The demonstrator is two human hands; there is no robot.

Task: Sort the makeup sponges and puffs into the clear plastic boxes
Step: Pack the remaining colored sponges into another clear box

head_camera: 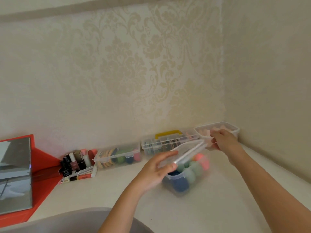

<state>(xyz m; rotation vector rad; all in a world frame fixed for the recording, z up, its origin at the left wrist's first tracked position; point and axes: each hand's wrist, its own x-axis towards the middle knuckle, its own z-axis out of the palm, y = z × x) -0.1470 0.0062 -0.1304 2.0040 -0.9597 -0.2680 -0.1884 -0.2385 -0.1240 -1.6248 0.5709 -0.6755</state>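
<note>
left hand [161, 167] + right hand [222, 140] grip lid [186, 150] ends | tilted over full sponge box [175, 177], lower centre-right | likely closing it

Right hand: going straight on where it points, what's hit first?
Probably the open corner box of pink puffs, just beyond the right hand; depth is unclear.

The left forearm [121, 211] and right forearm [269, 185] are bare along their visible length. The left hand [158, 170] and right hand [223, 140] are bare; finger detail is blurred. Plain grey cloth [67, 221], seemingly worn clothing, fills the bottom edge.
</note>
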